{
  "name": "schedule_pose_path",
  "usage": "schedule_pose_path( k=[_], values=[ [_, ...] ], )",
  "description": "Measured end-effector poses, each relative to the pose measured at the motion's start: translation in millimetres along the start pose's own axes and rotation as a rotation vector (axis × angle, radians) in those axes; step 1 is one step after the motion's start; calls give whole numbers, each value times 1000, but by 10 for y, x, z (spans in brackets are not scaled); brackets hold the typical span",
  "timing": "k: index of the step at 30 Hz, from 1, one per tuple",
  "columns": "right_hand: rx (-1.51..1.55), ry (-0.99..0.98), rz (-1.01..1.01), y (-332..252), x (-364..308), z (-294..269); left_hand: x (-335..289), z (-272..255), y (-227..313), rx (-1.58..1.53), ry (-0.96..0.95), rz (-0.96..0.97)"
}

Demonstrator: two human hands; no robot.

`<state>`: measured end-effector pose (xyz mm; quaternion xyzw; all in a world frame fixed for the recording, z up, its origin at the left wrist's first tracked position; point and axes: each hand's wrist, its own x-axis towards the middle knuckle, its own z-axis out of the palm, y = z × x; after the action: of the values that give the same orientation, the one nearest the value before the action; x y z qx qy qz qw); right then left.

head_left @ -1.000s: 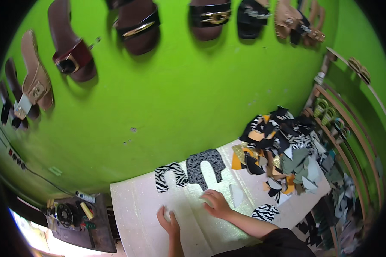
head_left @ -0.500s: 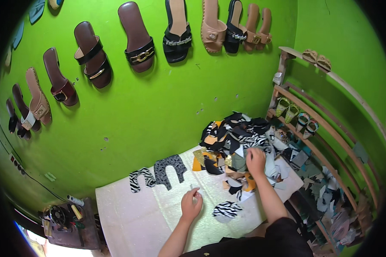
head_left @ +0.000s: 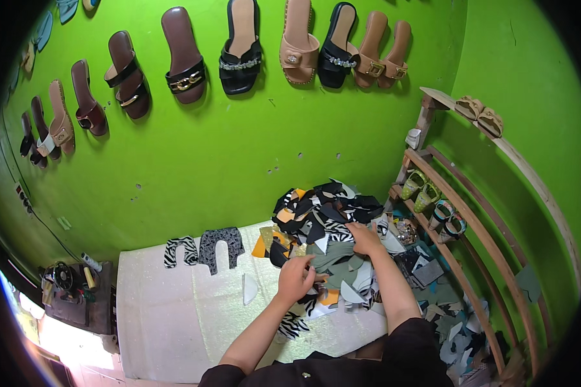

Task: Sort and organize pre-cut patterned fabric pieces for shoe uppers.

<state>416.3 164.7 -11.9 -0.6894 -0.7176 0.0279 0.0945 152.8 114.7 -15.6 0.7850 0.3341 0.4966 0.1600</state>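
A heaped pile of cut material scraps (head_left: 326,209), in black, white, mustard, olive and zebra print, lies on the table. My left hand (head_left: 295,281) is at the pile's near left edge, index finger and thumb apart, beside an olive-green piece (head_left: 336,259). On the pile's right side rests my right hand (head_left: 366,240), fingers stretched toward a zebra-print scrap (head_left: 339,232); its lower fingers are partly hidden. Another zebra-print piece (head_left: 293,327) lies below my left wrist. A white half-round piece (head_left: 249,289) lies left of that hand.
Two arch-shaped cutouts, one zebra-print (head_left: 172,253) and one grey-and-black (head_left: 210,253), lie along the pale table's (head_left: 155,309) far edge. A wooden rack (head_left: 478,219) with sandals stands at right, above more scraps (head_left: 452,335). Sandals (head_left: 186,58) hang on the green wall.
My view has shifted right. My left hand has moved right from bare table to the pile's edge. The olive material is more exposed, and a white half-round piece now lies left of it.
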Motion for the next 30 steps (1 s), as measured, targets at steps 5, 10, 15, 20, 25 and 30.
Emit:
schedule_pose_path(
  k=[5,10,15,20,25,30],
  values=[
    [1,253,-158,282,-31,188,172,344,140,46,5,0],
    [52,457,-234,171,-216,138,402,646,68,185,-38,1],
    [93,543,-300,150,-439,152,659,859,-11,402,-81,129],
    [146,574,-303,134,-569,178,659,1029,-251,274,-480,90],
    [286,507,-162,-75,-779,56,469,947,-116,319,-371,105],
    [365,458,-104,-166,-1144,30,272,783,204,210,-305,90]
  ],
)
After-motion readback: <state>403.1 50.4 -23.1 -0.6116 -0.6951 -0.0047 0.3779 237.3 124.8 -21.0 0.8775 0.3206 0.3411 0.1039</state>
